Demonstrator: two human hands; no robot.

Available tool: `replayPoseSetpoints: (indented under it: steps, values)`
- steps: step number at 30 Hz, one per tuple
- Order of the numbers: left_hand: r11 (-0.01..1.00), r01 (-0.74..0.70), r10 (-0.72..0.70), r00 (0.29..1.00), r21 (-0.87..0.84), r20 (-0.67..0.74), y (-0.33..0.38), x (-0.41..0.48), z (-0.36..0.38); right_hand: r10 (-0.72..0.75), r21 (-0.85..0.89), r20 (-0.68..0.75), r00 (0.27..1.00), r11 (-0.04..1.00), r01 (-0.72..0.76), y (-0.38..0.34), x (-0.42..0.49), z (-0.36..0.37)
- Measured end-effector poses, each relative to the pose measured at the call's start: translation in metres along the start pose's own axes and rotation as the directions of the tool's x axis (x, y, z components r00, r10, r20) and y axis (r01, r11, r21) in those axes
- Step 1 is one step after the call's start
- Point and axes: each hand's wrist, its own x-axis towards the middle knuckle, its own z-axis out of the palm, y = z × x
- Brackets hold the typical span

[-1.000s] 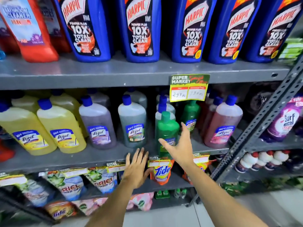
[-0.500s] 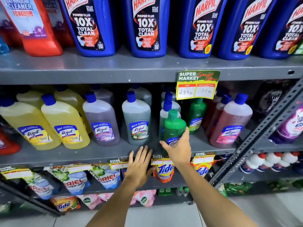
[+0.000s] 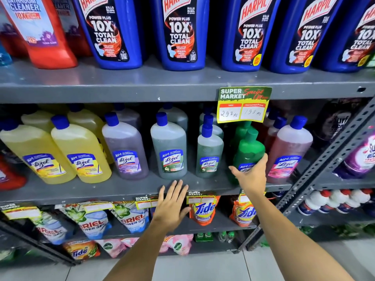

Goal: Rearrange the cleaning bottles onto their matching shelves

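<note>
Green bottle on the middle shelf, between a grey-green Lizol bottle and a pink one; long axis near vertical, cap up, leaning slightly left. Right hand wraps its lower body, covering most of the label. Left hand is flat, fingers spread, holding nothing, at the shelf edge. A price tag partly hides a second green bottle behind.

Right hand hides green bottle label.
</note>
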Motion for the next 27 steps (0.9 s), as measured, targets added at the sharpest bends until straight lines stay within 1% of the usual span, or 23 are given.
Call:
replayPoseSetpoints:
  steps: [6, 14, 19, 27]
  values:
    - [1.0, 0.004, -0.004, 1.0, 0.006, -0.002, -0.001, 0.0, 0.0, 0.008, 0.019, 0.048, 0.999, 1.0, -0.009, 0.003, 0.006, 0.0]
    - [1.0, 0.015, -0.016, 0.999, 0.025, 0.038, -0.001, -0.001, 0.0, -0.025, 0.056, 0.178, 0.984, 0.998, 0.015, 0.006, 0.02, -0.008]
    - [0.998, 0.039, -0.041, 0.998, 0.041, 0.055, 0.001, 0.0, 0.0, -0.016, 0.056, 0.141, 0.99, 0.998, 0.008, 0.003, 0.018, -0.003]
    - [0.997, 0.029, -0.034, 0.998, 0.076, 0.054, 0.002, 0.0, 0.0, -0.019, 0.026, 0.121, 0.992, 1.0, 0.016, 0.001, 0.016, -0.004]
